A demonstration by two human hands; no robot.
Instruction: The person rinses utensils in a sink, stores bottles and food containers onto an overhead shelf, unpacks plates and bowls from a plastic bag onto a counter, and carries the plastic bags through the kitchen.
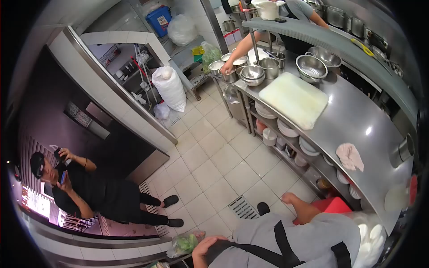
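Observation:
At the lower centre right my right hand [291, 198] hangs over the tiled floor, its fingers curled in and nothing visible in them. A red container [331, 205] stands beside that forearm, under the end of the steel counter [353, 107]. My left hand [206, 246] shows in part at the bottom, against dark cloth at my side; its fingers cannot be made out. Near it lies a clear bag of green vegetables [185, 243]. My grey shirt [313, 236] and black straps fill the bottom edge.
A person in black [98, 194] stands at left, holding up a phone. A co-worker's arm [243, 47] reaches into metal pots [229, 75] across the counter. A white cutting board [294, 99], steel bowls [312, 67] and a cloth [350, 156] lie on it. A floor drain [244, 208] is nearby.

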